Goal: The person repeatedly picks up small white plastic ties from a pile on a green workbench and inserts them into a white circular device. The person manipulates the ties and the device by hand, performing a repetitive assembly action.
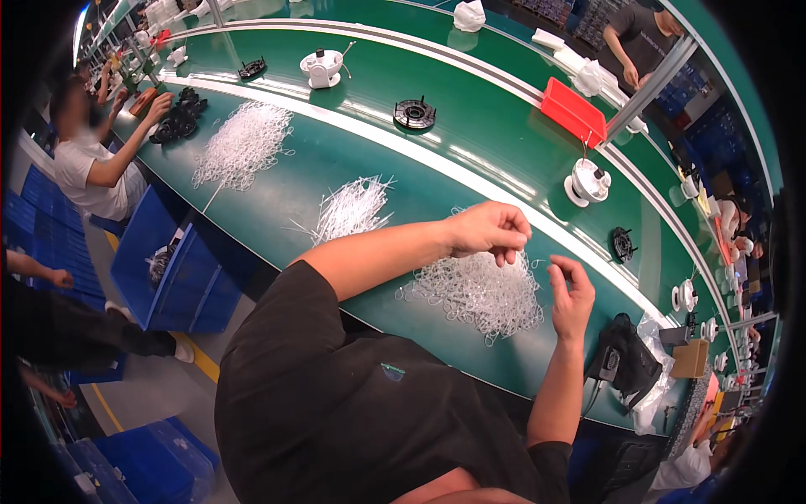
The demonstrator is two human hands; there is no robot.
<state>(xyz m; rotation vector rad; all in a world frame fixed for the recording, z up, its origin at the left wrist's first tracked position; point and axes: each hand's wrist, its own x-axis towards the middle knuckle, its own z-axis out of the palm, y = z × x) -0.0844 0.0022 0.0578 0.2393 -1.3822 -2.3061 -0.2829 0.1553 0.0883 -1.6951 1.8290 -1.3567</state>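
My left hand [489,232] hovers over a pile of thin clear plastic loops [483,291] on the green table [369,160], its fingertips pinched on a clear plastic strand. Just right of the pile is my right hand [573,296], with thumb and forefinger pinched on a thin clear strand end near the left fingertips. Two more heaps of clear plastic strands lie further left, one in the middle [353,207] and a larger one [243,143] beyond it.
A conveyor strip carries black round parts [414,113] and white appliance bodies [322,68], [586,182]. A red tray [573,110] sits at the far side. A black device in a clear bag [628,363] lies right of my right hand. Other people work at the left [92,164] and at the far side. Blue crates [172,273] stand on the floor.
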